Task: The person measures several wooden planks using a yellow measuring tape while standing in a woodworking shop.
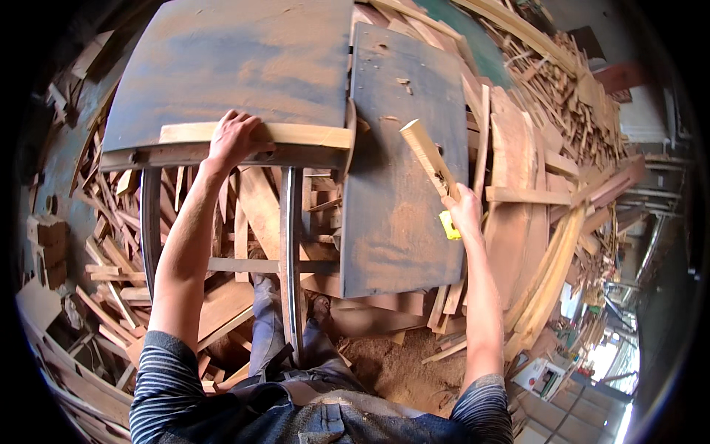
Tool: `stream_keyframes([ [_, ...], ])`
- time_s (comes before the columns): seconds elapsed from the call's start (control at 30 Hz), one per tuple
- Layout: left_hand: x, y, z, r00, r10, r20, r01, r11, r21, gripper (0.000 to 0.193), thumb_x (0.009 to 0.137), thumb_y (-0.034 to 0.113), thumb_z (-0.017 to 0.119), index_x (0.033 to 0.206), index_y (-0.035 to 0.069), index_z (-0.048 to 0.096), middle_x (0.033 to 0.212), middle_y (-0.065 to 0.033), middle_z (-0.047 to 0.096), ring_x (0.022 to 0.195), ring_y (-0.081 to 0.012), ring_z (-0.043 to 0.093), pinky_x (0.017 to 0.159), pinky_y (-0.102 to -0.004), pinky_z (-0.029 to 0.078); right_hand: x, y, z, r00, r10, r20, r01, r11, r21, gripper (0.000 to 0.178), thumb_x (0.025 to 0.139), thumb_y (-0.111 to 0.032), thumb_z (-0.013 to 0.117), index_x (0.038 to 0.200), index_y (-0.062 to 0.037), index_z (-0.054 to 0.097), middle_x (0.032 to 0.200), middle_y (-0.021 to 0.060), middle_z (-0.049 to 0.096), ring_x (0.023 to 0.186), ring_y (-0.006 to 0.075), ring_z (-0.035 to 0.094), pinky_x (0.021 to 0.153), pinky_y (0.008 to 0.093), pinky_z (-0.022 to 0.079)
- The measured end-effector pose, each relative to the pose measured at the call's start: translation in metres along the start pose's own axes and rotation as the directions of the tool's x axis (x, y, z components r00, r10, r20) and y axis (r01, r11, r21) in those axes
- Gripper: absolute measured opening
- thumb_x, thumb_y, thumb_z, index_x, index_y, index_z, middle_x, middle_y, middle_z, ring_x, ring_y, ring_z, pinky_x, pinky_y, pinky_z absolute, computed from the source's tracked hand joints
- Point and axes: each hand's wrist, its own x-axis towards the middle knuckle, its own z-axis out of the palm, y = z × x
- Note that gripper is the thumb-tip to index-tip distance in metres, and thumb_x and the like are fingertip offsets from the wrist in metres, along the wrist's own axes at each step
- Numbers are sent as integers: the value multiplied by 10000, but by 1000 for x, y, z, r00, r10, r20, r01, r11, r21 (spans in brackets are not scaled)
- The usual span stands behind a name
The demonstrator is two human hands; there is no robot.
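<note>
Our left hand (234,142) grips the long wooden strip (310,135) on the desk (222,63), probably to steady it, while our right hand (465,211) grasps a tilted block (424,148).

Fairly bright, diffuse light spreads over the tabletop (229,59) at 11 o'clock, leaving a soft bluish sheen. An opening (615,362) at 4 o'clock burns out to white, while the background (677,288) between 3 and 4 o'clock sinks toward black. Glare streaks a metal leg (291,318) at 7 o'clock, and the yellow object (450,225) near 3 o'clock glows, its detail washed out. The wood stick (424,152) between 1 and 2 o'clock reads fairly clearly. Fisheye distortion bends straight edges outward; the rim goes soft, bluish-fringed, then black.
</note>
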Motion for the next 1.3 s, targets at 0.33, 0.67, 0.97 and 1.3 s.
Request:
stream_keyframes([
  [0.33,-106,42,-14,999,-21,40,24,998,-62,591,701,439,907,1123,70,722,1100,-94,703,1089,-318,592,1017,-425,467,-191,0,-57,890,229,395,-409,19,912,323,963,-330,763,1072,-52,640,871,55,688,545,144,618,478,277,508],
  [0.67,-245,88,-19,997,49,63,-53,996,69,709,720,508,884,1193,50,622,1111,-143,668,1102,-354,578,992,-457,462,-334,16,-39,878,325,352,-324,-139,936,535,892,-386,826,1254,-45,629,852,34,675,553,128,641,479,275,539],
  [0.97,-351,124,-35,993,0,122,0,1000,1,765,672,622,852,1168,79,640,1159,-115,638,1168,-321,571,1001,-471,462,-423,93,54,777,556,295,-332,-36,942,518,968,-269,731,1385,11,606,1250,100,653,1087,235,641,939,396,546],
  [1.3,-380,139,-43,994,-42,104,51,994,-92,725,695,607,836,1178,93,669,1210,-90,646,1184,-320,563,1020,-443,439,-300,-306,-78,942,-330,57,40,280,959,785,1002,-417,696,1551,64,405,1330,176,662,834,98,611,725,240,509],
])
